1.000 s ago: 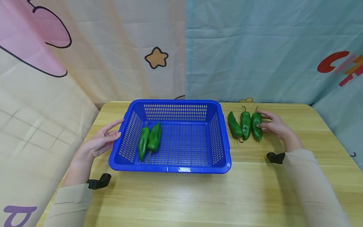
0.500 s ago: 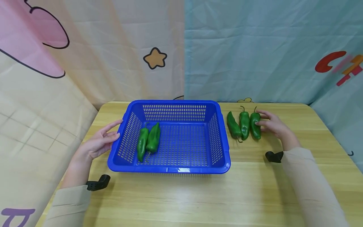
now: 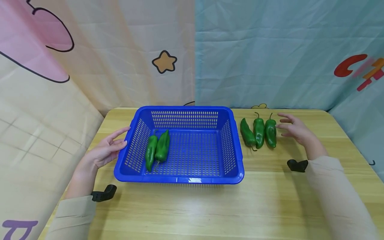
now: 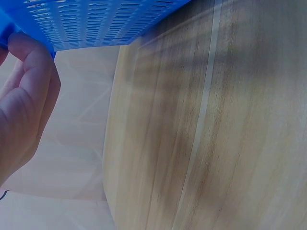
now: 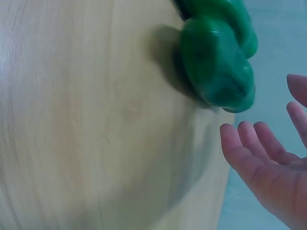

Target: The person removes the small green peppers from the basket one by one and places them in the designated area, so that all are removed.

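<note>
Along the left side of a blue plastic basket (image 3: pixel 180 179), my left hand (image 3: pixel 105 151) touches the rim with its thumb and forefinger tips. Two green peppers (image 3: pixel 162 146) lie side by side in the basket's left part. To the right of it, three more green peppers stand in a row on the table: one tilted pepper (image 3: pixel 247 132), a middle pepper (image 3: pixel 259 133) and a right-hand pepper (image 3: pixel 271 134). My right hand (image 3: pixel 295 129) is just right of the last one, fingers spread and holding nothing. In the right wrist view a gap shows between its fingertips and the nearest pepper (image 5: pixel 216 67).
The wooden table (image 3: pixel 192 210) carries the basket and peppers. Behind it hangs a printed curtain (image 3: pixel 255 53), close to the table's back edge. Another curtain panel (image 3: pixel 45 116) runs along the left side.
My right hand has let go of the right-hand pepper and moved a little to the right. The pepper stays upright in line with the others. My left hand has kept its place on the rim.
</note>
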Available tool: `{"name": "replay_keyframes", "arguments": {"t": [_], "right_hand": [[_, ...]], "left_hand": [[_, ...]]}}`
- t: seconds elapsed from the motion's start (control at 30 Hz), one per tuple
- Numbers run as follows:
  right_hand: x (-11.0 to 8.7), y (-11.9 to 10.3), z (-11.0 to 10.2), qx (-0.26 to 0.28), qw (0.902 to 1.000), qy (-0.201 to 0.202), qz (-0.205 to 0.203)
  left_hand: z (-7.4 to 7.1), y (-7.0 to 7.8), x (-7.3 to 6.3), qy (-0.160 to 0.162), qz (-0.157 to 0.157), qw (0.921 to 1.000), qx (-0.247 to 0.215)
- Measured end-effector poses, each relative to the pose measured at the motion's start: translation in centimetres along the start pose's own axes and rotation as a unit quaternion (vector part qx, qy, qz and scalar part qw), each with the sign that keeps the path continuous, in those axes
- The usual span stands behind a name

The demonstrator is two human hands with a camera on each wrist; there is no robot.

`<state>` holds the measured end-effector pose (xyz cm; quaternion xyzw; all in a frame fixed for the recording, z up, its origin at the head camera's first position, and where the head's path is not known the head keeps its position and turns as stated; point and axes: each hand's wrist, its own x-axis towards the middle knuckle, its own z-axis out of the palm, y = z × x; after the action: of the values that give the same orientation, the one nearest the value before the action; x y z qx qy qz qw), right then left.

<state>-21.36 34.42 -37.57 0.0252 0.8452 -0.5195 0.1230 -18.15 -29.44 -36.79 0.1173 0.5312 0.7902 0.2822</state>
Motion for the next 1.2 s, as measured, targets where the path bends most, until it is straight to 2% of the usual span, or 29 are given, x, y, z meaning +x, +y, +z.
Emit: {"name": "replay_keyframes", "arguments": {"t": [0.23,0.37,0.47,0.57,0.9,1.2], "right_hand": [[-0.9,-0.7,-0.1,0.034,0.9990,0.008,-0.026],[-1.5,-1.3,-0.2,0.109,0.9933,0.007,-0.037],[-1.9,-1.9,-0.2,0.173,0.9839,-0.003,-0.042],[-2.3,-2.4,-0.2,0.203,0.9777,-0.014,-0.050],[-3.3,-4.0,0.6,0.215,0.9748,-0.036,-0.047],[-4.2,-5.8,2.1,0.210,0.9739,-0.063,-0.060]], "left_hand": [[0.1,0.1,-0.1,-0.006,0.001,1.0000,-0.004],[0.1,0.1,0.0,-0.008,0.002,0.9999,-0.009],[0.1,0.1,-0.1,-0.008,0.002,0.9999,-0.011],[0.1,0.0,-0.1,-0.009,0.003,0.9999,-0.012],[0.3,0.0,-0.2,-0.001,-0.001,0.9999,-0.016],[0.2,0.2,-0.1,-0.009,-0.001,0.9996,-0.028]]}}
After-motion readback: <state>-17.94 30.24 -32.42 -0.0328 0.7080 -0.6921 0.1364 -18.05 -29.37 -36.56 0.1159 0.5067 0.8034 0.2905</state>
